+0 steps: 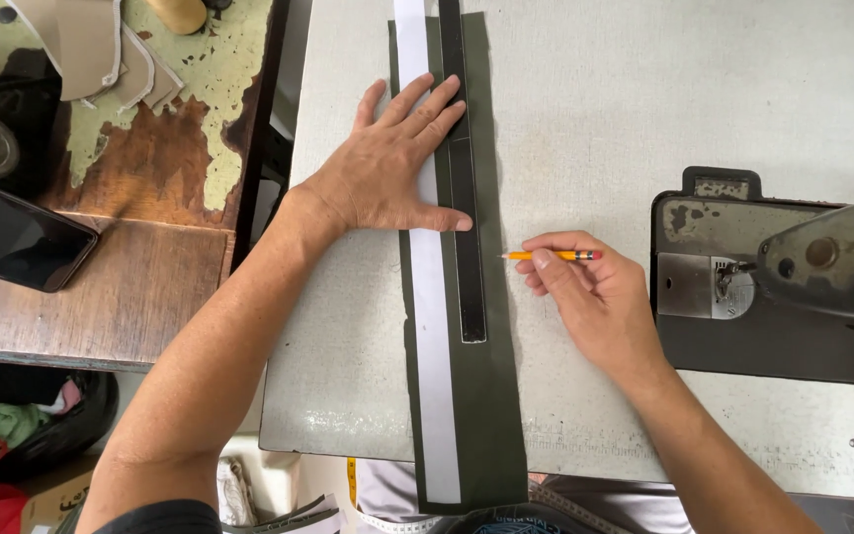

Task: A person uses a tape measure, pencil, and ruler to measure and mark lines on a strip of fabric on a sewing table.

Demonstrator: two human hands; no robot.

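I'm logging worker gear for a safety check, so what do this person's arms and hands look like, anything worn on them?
Both arms are bare from elbow to fingertips. The left hand and right hand have no gloves, rings, watch or bands in view. A dark sleeve edge shows at the left upper arm; the right arm leaves the picture with no sleeve showing. Nails are short.

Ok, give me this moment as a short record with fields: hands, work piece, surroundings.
left hand: flat, pressing white paper strip and black ruler
right hand: holds orange pencil, tip at fabric edge
dark green fabric: long strip on grey table
sewing machine: right of the hands
phone: on wooden bench, left
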